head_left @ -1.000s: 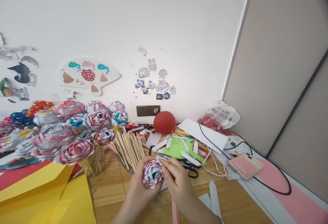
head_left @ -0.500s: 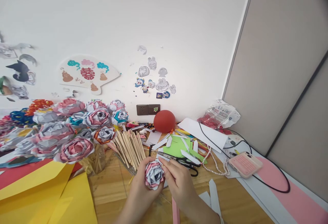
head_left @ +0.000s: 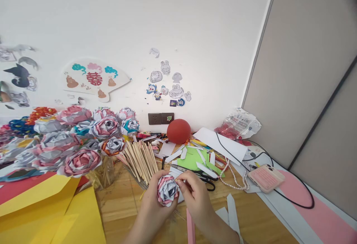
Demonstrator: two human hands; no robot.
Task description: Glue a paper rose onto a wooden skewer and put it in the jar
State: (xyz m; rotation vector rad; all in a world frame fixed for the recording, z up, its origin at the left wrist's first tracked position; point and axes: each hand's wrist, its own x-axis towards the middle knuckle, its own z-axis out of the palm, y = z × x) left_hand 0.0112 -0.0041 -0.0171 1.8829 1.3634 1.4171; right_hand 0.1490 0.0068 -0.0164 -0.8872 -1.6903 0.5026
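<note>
Cupping the pink-and-white paper rose (head_left: pixel 167 191) at six o'clock in my view, my left hand (head_left: pixel 152 197) curls round its nine-o'clock side. My right hand's (head_left: pixel 178 181) thumb and forefinger sit close together at its two-o'clock edge; whether they pinch a petal, I cannot tell. Light pressure should spare the folds, clear of the wooden sticks (head_left: pixel 143 160) toward eleven.

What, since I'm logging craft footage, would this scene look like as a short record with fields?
left hand: curled around a pink-and-white paper flower
right hand: fingers bent at the flower's right edge; exact contact unclear
beyond hands: wooden sticks, black-handled scissors, green paper
picture left: finished-looking flowers, yellow paper
picture right: bead string, pink-cased phone
by the wall: red rounded object
</note>
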